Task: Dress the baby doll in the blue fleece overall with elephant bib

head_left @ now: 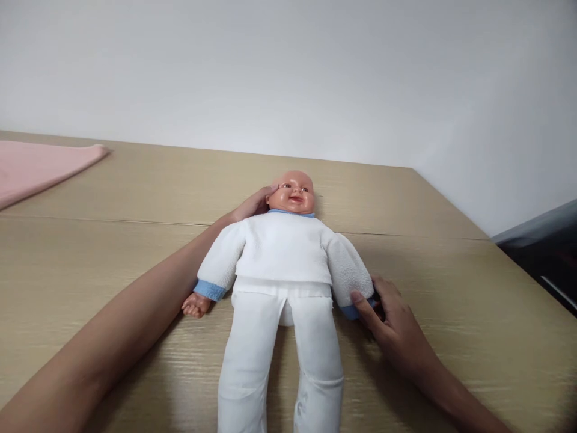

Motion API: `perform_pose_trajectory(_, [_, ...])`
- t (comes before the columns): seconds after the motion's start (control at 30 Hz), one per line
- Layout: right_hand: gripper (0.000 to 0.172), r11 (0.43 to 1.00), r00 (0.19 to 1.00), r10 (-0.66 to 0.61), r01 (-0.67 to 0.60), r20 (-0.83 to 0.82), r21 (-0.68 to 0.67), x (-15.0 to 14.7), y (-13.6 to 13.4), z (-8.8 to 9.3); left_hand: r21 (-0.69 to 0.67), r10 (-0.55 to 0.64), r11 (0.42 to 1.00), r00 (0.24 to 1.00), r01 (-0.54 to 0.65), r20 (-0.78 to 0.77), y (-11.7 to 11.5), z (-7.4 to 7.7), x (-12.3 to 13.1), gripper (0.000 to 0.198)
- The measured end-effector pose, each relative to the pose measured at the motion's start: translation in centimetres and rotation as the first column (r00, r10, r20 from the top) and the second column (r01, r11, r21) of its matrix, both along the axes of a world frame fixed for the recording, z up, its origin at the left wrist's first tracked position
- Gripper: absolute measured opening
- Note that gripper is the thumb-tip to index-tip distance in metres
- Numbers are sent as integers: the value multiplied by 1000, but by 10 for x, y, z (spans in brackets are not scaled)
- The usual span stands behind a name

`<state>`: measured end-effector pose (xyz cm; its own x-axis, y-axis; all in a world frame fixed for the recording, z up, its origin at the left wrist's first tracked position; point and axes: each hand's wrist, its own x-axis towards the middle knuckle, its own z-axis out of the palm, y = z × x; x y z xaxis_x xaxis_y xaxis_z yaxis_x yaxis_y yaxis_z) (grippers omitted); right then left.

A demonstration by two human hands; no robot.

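A baby doll lies on its back on the wooden table, its bald head toward the wall. It wears a white fleecy top with blue cuffs and collar, and white trousers. My left hand is at the side of the doll's head, thumb on its temple; the other fingers are hidden behind the head. Around the doll's sleeve end and blue cuff on the right, my right hand is closed, with the thumb on top. The doll's other arm rests beside my left forearm, its small hand bare.
A pink cloth lies flat at the far left of the table. Behind the table rises a pale wall. A dark object stands past the table's right edge. A seam runs across the tabletop.
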<state>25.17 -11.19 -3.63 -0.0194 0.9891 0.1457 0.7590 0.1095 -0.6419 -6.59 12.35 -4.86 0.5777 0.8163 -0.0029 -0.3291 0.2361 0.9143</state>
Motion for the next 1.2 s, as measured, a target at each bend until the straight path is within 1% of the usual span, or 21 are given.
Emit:
perform_pose_trajectory(0.27, [62,1000,1000,-4,4,15,-3,0,0,0,0,26,1000,1000,-26,-14,-2,1,1,60])
perform_pose_trajectory(0.6, [56,1000,1000,3,-3,10,0,-1,0,1,-6,26,1000,999,-27,-19,-3,2,0,58])
perform_pose_trajectory(0.83, [57,999,1000,10,-12,29,48,1,1,-2,-8,55,998,998,-55,-36,-1,2,2,60])
perform_pose_trajectory(0.93, [65,995,998,8,-14,62,99,7,8,-4,-13,63,998,998,-63,-19,2,0,4,60])
perform_pose_trajectory(1.0, [70,992,998,8,-15,58,125,14,14,-6,0,104,995,994,-104,15,4,-1,4,58])
perform_pose_trajectory(1.07, [70,989,999,11,-16,32,146,21,19,-7,8,210,978,977,-210,45,2,0,0,53])
perform_pose_trajectory(1.13, [69,986,1000,-1,2,-6,169,26,23,-10,5,346,938,937,-347,54,-5,4,-7,48])
perform_pose_trajectory(1.2, [67,981,999,-26,31,-29,194,29,27,-13,32,463,886,886,-463,5,-18,9,-18,46])
